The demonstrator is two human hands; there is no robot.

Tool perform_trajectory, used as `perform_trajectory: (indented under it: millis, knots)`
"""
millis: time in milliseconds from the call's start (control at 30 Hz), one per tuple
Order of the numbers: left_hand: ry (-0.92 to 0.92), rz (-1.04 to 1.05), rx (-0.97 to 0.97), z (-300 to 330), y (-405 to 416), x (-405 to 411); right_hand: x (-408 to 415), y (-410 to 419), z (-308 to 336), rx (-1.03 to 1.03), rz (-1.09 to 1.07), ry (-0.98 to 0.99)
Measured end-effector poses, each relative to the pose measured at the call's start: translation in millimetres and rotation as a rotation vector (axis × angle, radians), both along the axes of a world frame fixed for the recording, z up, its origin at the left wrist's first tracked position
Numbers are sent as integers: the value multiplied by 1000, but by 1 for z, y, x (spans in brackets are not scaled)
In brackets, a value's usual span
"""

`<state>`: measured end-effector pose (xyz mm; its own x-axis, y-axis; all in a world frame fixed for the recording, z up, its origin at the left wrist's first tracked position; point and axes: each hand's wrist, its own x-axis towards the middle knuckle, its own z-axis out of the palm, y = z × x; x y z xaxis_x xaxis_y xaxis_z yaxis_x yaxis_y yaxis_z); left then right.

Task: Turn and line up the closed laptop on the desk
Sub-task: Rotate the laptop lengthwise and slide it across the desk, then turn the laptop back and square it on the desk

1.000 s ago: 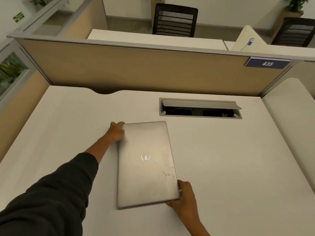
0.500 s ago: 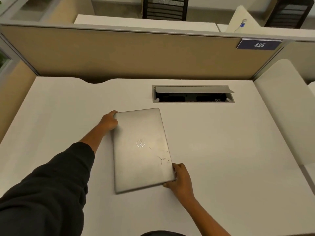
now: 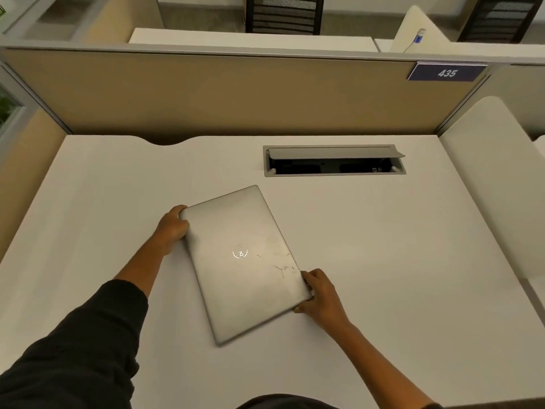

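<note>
The only container on the white desk [image 3: 383,261] is the grey cable box [image 3: 334,160] set into the surface near the far partition [image 3: 206,93]. Its lid [image 3: 334,152] is raised and tilted back, and the inside is dark; some small parts show in there, but they are too dim to tell what they are. The closed laptop [image 3: 244,261] lies flat on the desk, nearer to the person than the cable box and a little to its left, well apart from it. It is silver, with a round logo in the middle of the lid and some scratches toward its right side. It sits at an angle, with its long sides running from far left to near right, not parallel to the desk edges. The left hand [image 3: 172,227] grips the far left corner of the laptop; its fingers are curled together around the edge, with the thumb on the top of the lid. The right hand [image 3: 321,296] holds the near right corner; its fingers are bent and pressed against the edge of the laptop, and the thumb touches the short side. A dark sleeve [image 3: 73,349] covers the left forearm. A blue sign [image 3: 446,72] with the number 435 hangs on the partition at the right.
</note>
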<state>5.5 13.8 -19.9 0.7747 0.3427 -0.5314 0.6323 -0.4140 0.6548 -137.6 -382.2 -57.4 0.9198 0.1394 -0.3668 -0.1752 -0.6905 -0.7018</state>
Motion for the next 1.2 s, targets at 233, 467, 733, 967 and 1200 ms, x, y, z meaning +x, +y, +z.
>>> perform_trajectory:
  millis: [233, 467, 733, 967, 1200]
  knots:
    - [-27, 101, -50, -12, 12, -34, 23, -17, 10, -19, 137, -8]
    - [-70, 203, -145, -15, 9, -64, 51, -36, 26, -54, 252, -26]
    - [-93, 300, -233, -19, -7, -96, 90, -55, 52, -134, 381, -13]
    - [-107, 355, -295, -17, -20, -111, 108, -61, 64, -204, 452, -13]
    - [-58, 354, -251, -15, -10, -105, 86, -63, 51, -96, 95, -31]
